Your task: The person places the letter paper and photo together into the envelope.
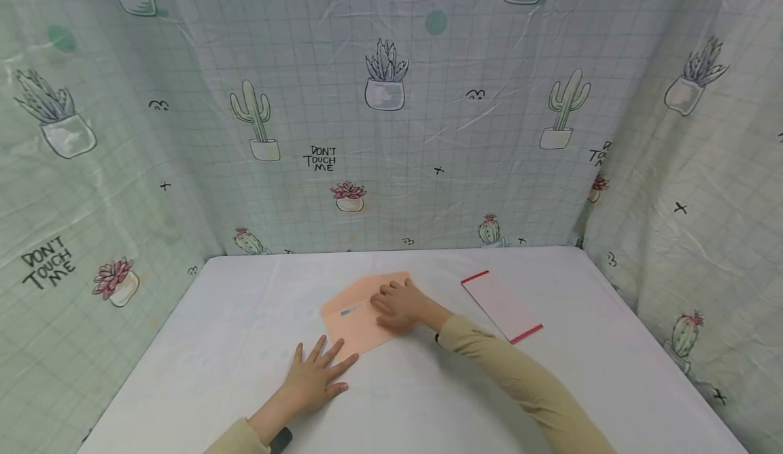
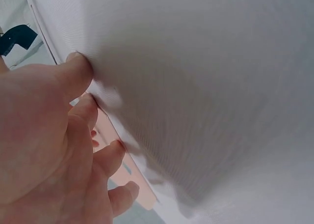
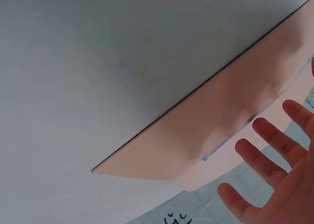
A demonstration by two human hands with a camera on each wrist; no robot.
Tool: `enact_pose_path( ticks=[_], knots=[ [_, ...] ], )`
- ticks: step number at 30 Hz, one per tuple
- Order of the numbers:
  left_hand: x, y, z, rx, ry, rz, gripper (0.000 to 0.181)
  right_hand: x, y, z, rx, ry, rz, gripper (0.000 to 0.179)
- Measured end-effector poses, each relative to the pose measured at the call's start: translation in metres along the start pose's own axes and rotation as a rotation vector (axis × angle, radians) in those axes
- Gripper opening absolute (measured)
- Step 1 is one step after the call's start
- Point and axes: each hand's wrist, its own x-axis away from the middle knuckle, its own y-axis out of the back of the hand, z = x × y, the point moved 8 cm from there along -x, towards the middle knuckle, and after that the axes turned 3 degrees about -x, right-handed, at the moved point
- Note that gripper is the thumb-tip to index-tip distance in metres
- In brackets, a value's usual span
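A peach envelope (image 1: 367, 335) lies on the white table with its flap (image 1: 361, 289) folded out on the far side. Along the pocket's opening runs a thin, pale strip with a blue end (image 1: 347, 312); most of it is hidden by the hand, so I cannot tell what it is. My right hand (image 1: 400, 306) is over the envelope's right half, and its fingers (image 3: 265, 160) are spread apart and loosely bent in the right wrist view. My left hand (image 1: 313, 376) rests with fingers spread, fingertips at the envelope's near left corner.
To the right of the envelope lies a pale pink rectangular sheet (image 1: 501, 306) with red bands at its two short ends. A curtain (image 1: 397, 134) printed with cactus drawings hangs behind and at both sides of the table (image 1: 245, 318).
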Motion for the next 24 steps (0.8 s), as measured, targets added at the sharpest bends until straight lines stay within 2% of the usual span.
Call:
enact_pose_path(
  ticks=[7,17,24],
  knots=[
    [-0.003,-0.001,0.001,0.011,0.01,0.026,0.051,0.014,0.003,-0.012,-0.04,-0.021,-0.007,0.048],
    [-0.001,-0.001,0.0,0.034,-0.001,0.006,0.05,0.044,0.012,-0.026,-0.077,-0.04,-0.152,0.044],
    [-0.003,-0.003,0.001,0.043,-0.002,-0.01,0.05,0.062,0.011,-0.044,-0.174,-0.094,-0.189,0.041]
  ],
)
